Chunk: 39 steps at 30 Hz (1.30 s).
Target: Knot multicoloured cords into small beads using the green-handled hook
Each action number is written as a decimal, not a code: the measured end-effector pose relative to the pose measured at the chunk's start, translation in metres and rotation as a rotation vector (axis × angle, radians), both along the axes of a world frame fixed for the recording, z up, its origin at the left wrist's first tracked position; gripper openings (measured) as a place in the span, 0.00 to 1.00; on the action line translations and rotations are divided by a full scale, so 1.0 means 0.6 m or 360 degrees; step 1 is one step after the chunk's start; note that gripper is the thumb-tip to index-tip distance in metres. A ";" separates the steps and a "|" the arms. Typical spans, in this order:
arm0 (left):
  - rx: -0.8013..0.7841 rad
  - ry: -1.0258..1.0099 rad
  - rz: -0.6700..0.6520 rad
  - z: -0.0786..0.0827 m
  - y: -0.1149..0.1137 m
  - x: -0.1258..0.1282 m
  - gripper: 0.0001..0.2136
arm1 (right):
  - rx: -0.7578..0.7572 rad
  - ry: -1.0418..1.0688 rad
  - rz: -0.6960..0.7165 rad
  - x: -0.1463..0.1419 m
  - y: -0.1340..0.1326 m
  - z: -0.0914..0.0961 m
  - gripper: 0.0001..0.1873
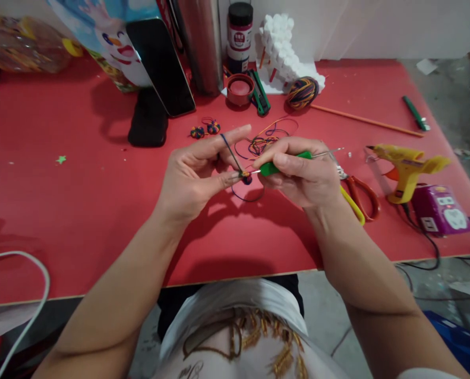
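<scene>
The left hand has its thumb and a finger pinched together on a small yarn piece, which sits right at the fingertips and pokes out past them toward the other hand. The left index finger is stretched out straight, and a dark strand runs taut from it down to the piece. The right hand is curled around the green handle of a hook, thumb on top; the metal tip reaches out ahead of the fingers to the yarn piece, though whether it passes through a stitch is too small to tell. A thin loop of yarn hangs just below the fingertips. Just beyond the fingers lies a loose yarn tangle, with a yarn ball farther out. Pliers lie beside the right hand, outside its grip.
</scene>
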<state>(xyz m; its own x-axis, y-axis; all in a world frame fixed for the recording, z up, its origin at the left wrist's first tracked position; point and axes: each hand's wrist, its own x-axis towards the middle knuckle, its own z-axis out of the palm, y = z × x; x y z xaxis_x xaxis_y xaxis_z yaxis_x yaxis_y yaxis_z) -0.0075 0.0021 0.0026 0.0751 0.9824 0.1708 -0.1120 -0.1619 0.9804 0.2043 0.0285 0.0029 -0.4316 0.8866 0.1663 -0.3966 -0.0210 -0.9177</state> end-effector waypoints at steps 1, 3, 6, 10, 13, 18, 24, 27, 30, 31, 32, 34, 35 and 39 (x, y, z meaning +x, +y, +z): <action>-0.0011 -0.0061 -0.0021 0.001 0.000 0.002 0.22 | 0.0037 0.0038 -0.0014 -0.003 -0.004 -0.001 0.12; -0.0036 -0.0153 -0.0040 0.004 -0.002 0.006 0.26 | 0.0100 0.0054 -0.0045 -0.008 -0.011 -0.001 0.12; -0.0068 -0.0201 -0.0008 0.010 -0.009 0.012 0.26 | 0.0143 0.0058 -0.0139 -0.015 -0.017 -0.001 0.14; -0.0028 -0.0240 0.0084 0.012 -0.013 0.016 0.24 | 0.0023 0.0007 -0.0283 -0.023 -0.013 -0.007 0.15; 0.0047 -0.0262 0.0072 0.002 -0.005 0.013 0.23 | -0.0046 0.0040 -0.0232 -0.026 -0.006 -0.016 0.16; 0.0336 -0.0174 0.0039 -0.025 0.009 0.007 0.28 | -0.0080 0.0140 -0.0064 -0.028 -0.005 -0.022 0.12; 0.0478 -0.0040 0.0049 -0.027 0.004 0.012 0.27 | -0.0211 0.0217 -0.0029 -0.031 -0.011 -0.008 0.12; 0.0468 -0.0039 0.0096 -0.022 0.003 0.012 0.29 | -0.0251 0.0226 -0.0045 -0.034 -0.011 -0.003 0.15; 0.0491 -0.0069 0.0152 -0.022 0.005 0.013 0.33 | -0.0209 0.0256 -0.0027 -0.034 -0.008 -0.006 0.17; 0.0509 -0.0098 0.0160 -0.022 0.005 0.015 0.34 | -0.0176 0.0269 -0.0019 -0.033 -0.008 -0.008 0.17; 0.0517 -0.0135 0.0154 -0.024 0.006 0.017 0.35 | -0.0132 0.0279 -0.0007 -0.031 -0.007 -0.010 0.16; 0.0489 -0.0222 0.0109 -0.027 0.005 0.025 0.37 | -0.0037 0.0277 0.0007 -0.028 -0.008 -0.013 0.14; 0.0450 -0.0258 0.0068 -0.028 0.003 0.029 0.38 | -0.0006 0.0265 -0.0012 -0.028 -0.009 -0.013 0.14; 0.0283 -0.0332 0.0083 -0.030 -0.007 0.040 0.33 | -0.0064 0.0254 -0.0273 -0.036 -0.015 -0.009 0.17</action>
<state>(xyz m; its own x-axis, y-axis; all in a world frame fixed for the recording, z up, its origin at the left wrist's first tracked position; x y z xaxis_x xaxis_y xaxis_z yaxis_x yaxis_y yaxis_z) 0.0166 -0.0020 -0.0157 -0.0297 0.9374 0.3471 -0.2953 -0.3400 0.8929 0.1824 0.0197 -0.0027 -0.2452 0.9520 0.1831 -0.5374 0.0237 -0.8430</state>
